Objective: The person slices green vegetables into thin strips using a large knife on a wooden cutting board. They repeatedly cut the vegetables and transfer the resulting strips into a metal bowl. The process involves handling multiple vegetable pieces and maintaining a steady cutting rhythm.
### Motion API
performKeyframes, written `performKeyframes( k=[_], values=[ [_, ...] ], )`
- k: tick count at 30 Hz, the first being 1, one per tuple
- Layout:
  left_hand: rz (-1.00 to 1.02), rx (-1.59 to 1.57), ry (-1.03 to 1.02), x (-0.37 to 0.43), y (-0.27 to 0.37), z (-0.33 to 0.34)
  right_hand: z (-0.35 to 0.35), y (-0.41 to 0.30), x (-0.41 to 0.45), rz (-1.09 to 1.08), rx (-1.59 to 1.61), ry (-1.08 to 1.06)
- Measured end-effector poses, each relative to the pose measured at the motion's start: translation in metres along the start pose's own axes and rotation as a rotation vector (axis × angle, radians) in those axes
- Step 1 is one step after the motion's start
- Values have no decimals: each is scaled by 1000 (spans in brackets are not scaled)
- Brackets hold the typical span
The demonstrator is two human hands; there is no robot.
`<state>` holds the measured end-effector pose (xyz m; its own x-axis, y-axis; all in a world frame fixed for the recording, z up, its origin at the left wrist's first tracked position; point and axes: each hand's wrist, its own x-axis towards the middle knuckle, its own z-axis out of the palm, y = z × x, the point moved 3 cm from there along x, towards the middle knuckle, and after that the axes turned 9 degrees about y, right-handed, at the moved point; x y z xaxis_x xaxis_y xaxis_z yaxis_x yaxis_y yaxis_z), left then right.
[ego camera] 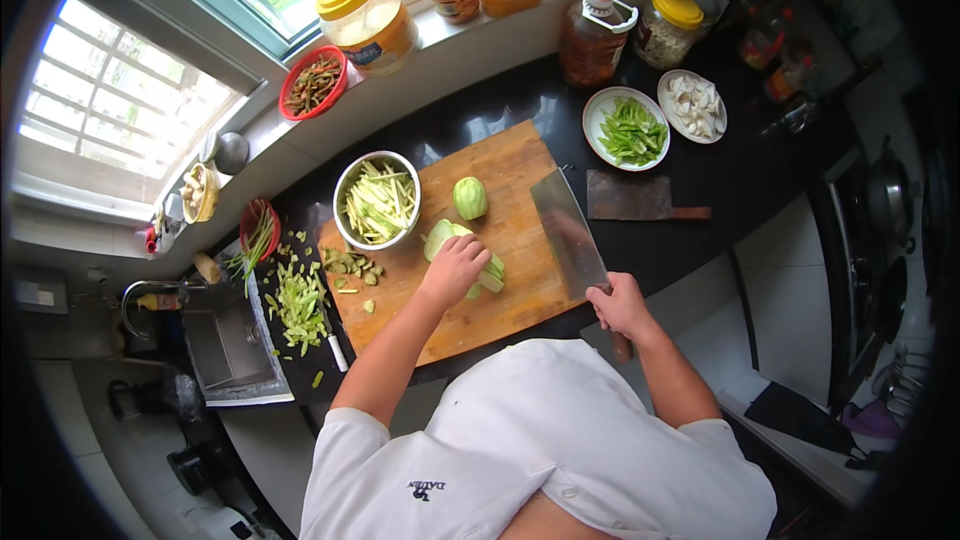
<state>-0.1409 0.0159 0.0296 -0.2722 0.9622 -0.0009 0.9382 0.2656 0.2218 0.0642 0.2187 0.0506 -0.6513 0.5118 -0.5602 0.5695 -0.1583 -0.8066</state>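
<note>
My right hand (pixel 618 301) grips the handle of a broad cleaver (pixel 574 236), whose blade is over the right edge of the wooden cutting board (pixel 517 157). My left hand (pixel 454 268) rests on pale green vegetable slices (pixel 438 238) in the middle of the board and partly covers them; whether the fingers grip or only press cannot be told. Beyond that hand sits a rounded, peeled green vegetable piece (pixel 470 198). A steel bowl (pixel 339 215) of cut vegetable strips (pixel 380 200) stands at the board's far left corner. Small trimmings (pixel 352 264) lie below the bowl.
Left of the board are green peelings (pixel 298 307) and a white-handled knife (pixel 337 352), then a sink (pixel 225 352). A second cleaver (pixel 628 195) lies to the right. Behind it stand plates of sliced green peppers (pixel 632 133) and white pieces (pixel 694 105), and a large jar (pixel 592 41).
</note>
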Motion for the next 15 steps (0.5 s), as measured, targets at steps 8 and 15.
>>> performKeyframes(
  k=[8,15],
  values=[
    [-29,25,172,-25,8,1,3,-3,5,15,-65,-34],
    [25,-72,301,-17,21,-7,8,-17,8,-21,-59,-69]
  ],
)
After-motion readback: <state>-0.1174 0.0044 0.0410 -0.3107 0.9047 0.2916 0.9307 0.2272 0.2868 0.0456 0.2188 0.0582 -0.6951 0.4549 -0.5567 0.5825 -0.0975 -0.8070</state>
